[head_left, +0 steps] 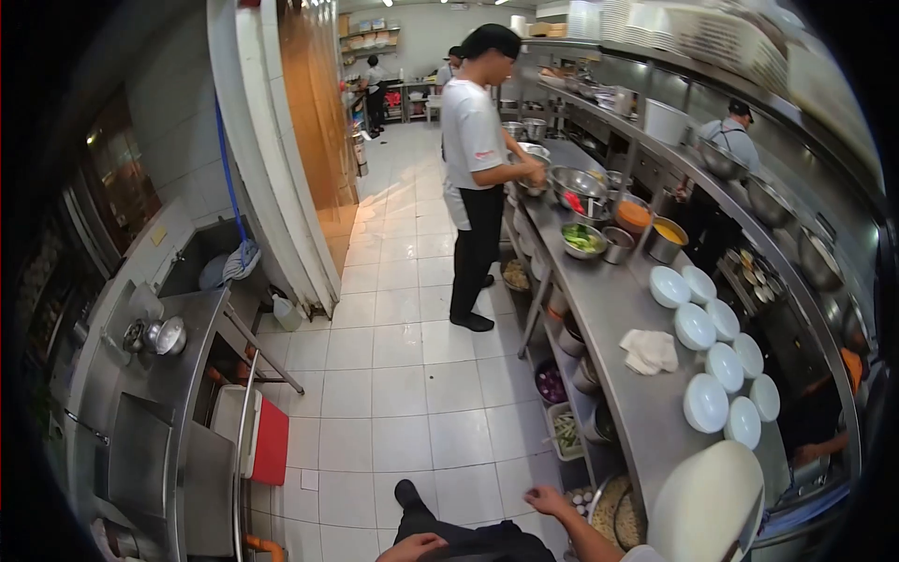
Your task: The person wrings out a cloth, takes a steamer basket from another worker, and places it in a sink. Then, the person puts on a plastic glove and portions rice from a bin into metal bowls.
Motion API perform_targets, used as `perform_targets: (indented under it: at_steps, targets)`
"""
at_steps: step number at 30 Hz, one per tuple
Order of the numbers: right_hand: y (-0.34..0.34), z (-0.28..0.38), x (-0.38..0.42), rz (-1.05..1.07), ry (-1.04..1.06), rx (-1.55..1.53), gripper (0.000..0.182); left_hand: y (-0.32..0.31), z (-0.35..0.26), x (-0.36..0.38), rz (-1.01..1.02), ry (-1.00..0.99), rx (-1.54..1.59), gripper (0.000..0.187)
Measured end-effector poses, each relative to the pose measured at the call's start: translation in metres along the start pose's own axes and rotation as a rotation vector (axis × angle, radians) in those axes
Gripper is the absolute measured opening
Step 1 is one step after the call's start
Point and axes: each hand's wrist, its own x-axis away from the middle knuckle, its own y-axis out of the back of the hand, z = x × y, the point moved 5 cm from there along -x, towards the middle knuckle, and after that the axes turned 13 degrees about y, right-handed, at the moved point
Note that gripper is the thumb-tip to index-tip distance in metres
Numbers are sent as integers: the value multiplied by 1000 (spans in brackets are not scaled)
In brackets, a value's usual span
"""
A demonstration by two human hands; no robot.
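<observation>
My left hand [419, 547] hangs low by my dark-trousered leg, partly cut off by the bottom edge, its fingers loosely stretched and nothing seen in it. My right hand [546, 500] is held out beside the steel counter [613, 393], fingers apart and loosely bent, holding nothing. Nearest to it on the lower shelf are a tub of whitish grains or chopped food [615, 513] and some small white round items [579, 499]. Above stands a large cream-coloured round container or lid [709, 503]. Several pale blue-white bowls [705, 403] and a crumpled white cloth [649, 351] lie on the counter.
A co-worker [476, 140] stands at the counter ahead, hands over a metal bowl. Pots of orange [633, 215] and yellow [667, 232] food and a bowl of greens [582, 240] sit nearby. At left are a steel sink unit [140, 426] and a red-and-white box [267, 440]. White tiles [398, 375] cover the aisle.
</observation>
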Motion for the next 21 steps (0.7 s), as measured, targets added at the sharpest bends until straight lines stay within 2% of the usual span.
perform_targets:
  at_steps: [1,2,3,4,5,7,9,10,14,17,20,21]
  targets:
    - [-17,-40,-5,-1,-84,159,29,28,7,3,-37,13,17,34]
    - [-27,-59,1,128,-224,198,29,56,3,9,-76,-21,-42,33]
    - [-70,-116,14,308,-444,-235,32,84,-4,17,-119,-52,-102,32]
    - [-80,-118,30,355,-586,-276,33,106,-8,26,-188,-98,-222,30]
    - [-81,-104,42,325,-680,-332,34,131,2,19,-88,-115,-121,28]
    - [-78,-71,43,227,-783,-426,36,161,-16,27,-53,-82,-158,27]
    - [-75,-31,36,112,-817,-540,37,181,-64,66,19,19,-186,27]
    - [-72,-10,31,47,-819,-602,38,195,-63,63,38,32,-180,27]
    - [-71,65,-2,-160,-759,-874,42,246,-66,38,101,-90,-315,26]
    - [-78,119,-41,-244,-724,-1097,44,275,-92,48,134,-3,-275,26]
    - [-78,162,-94,-268,-700,-1234,47,313,-106,46,159,-17,-174,28]
    - [-77,173,-111,-267,-695,-1264,48,326,-118,50,100,-5,-126,29]
